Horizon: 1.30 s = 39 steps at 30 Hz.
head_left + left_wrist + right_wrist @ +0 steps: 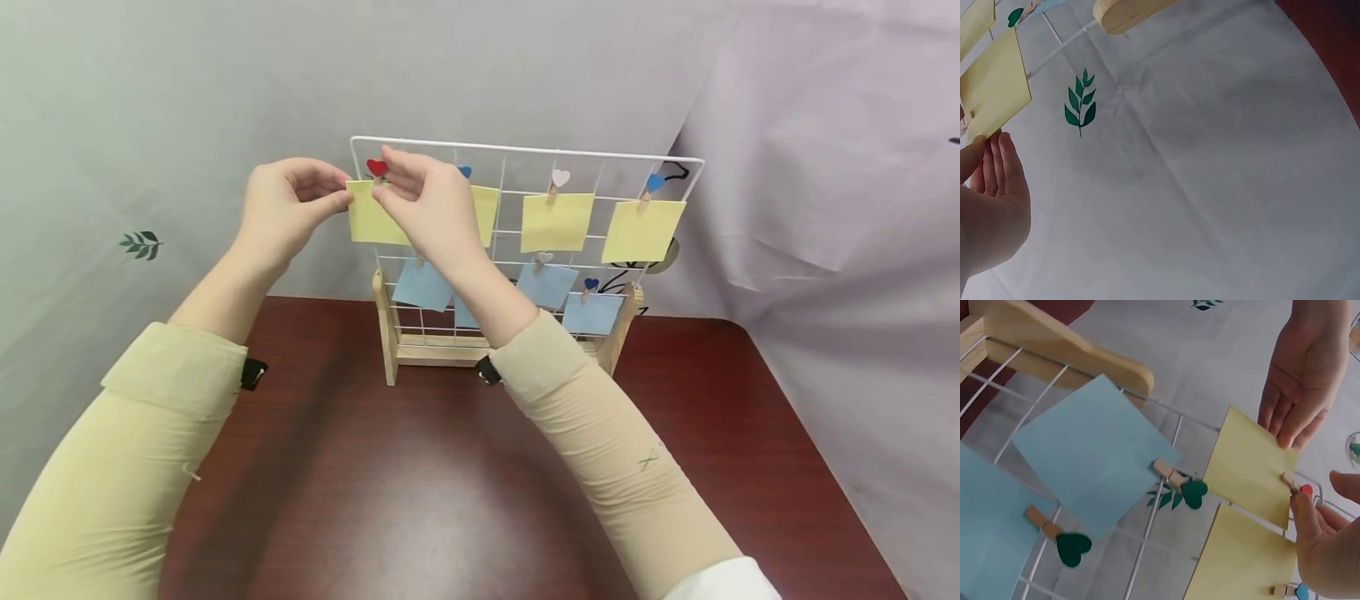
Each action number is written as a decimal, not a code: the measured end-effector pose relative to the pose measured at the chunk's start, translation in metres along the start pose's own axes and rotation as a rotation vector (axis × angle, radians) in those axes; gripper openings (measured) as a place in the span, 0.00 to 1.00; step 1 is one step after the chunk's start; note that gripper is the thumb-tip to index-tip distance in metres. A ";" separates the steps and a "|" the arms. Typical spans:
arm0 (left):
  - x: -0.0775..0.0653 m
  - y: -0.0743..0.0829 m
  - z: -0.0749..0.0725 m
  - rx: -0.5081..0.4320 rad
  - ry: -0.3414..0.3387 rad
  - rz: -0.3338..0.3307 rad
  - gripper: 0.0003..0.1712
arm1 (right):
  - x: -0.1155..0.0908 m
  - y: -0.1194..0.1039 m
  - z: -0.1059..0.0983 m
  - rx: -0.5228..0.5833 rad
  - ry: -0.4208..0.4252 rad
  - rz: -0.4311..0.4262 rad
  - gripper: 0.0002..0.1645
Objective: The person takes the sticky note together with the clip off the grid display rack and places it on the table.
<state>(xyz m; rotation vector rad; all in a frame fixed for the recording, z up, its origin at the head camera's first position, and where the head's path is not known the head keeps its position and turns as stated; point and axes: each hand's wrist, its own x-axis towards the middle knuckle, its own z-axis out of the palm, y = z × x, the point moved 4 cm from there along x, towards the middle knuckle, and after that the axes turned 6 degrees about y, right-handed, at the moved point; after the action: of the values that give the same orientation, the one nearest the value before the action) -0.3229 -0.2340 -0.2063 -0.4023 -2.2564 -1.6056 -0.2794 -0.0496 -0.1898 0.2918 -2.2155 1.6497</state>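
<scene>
My left hand (pixel 281 200) pinches the left edge of a yellow sticky note (pixel 369 218) at the top left of a white wire grid rack (pixel 525 150). A small wooden clothespin with a red heart (pixel 377 167) sits on the note's upper edge. My right hand (pixel 442 204) is at this clothespin, its thumb against it beside the heart and its index finger raised. In the right wrist view the thumb meets the clothespin (pixel 1289 482) on the yellow note (pixel 1244 465). How the right hand's other fingers touch it is partly hidden.
More yellow notes (pixel 557 222) hang along the upper row, under white and blue heart clothespins. Below them hang blue notes (pixel 547 287), two with green heart clothespins (pixel 1074 549). A wooden stand (pixel 386 333) holds the grid on the dark red table (pixel 420 483). Pale cloth (pixel 225 83) hangs behind.
</scene>
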 end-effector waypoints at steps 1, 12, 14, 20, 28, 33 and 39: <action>0.001 0.000 0.001 0.006 -0.003 0.006 0.05 | 0.000 0.000 0.001 0.004 0.006 0.014 0.30; 0.000 0.002 0.004 0.013 -0.020 0.031 0.07 | -0.001 -0.003 0.005 -0.058 0.118 -0.018 0.25; 0.000 0.003 0.005 0.003 -0.022 0.028 0.07 | 0.000 -0.002 0.004 -0.073 0.145 -0.027 0.23; 0.000 0.003 0.008 -0.038 -0.027 -0.002 0.06 | 0.001 0.000 0.003 -0.055 0.228 -0.088 0.16; -0.001 0.006 0.012 -0.077 -0.030 -0.012 0.05 | 0.001 0.003 0.001 -0.054 0.287 -0.133 0.12; -0.004 0.006 0.010 -0.098 -0.021 -0.028 0.05 | 0.000 0.003 0.002 -0.064 0.301 -0.160 0.10; -0.004 0.005 0.009 -0.087 -0.015 -0.024 0.05 | 0.002 0.002 0.003 -0.030 0.327 -0.184 0.08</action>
<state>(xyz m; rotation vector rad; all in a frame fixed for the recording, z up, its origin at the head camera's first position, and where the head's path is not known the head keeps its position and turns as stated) -0.3178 -0.2237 -0.2064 -0.4116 -2.2158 -1.7235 -0.2822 -0.0517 -0.1920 0.1952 -1.9086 1.4497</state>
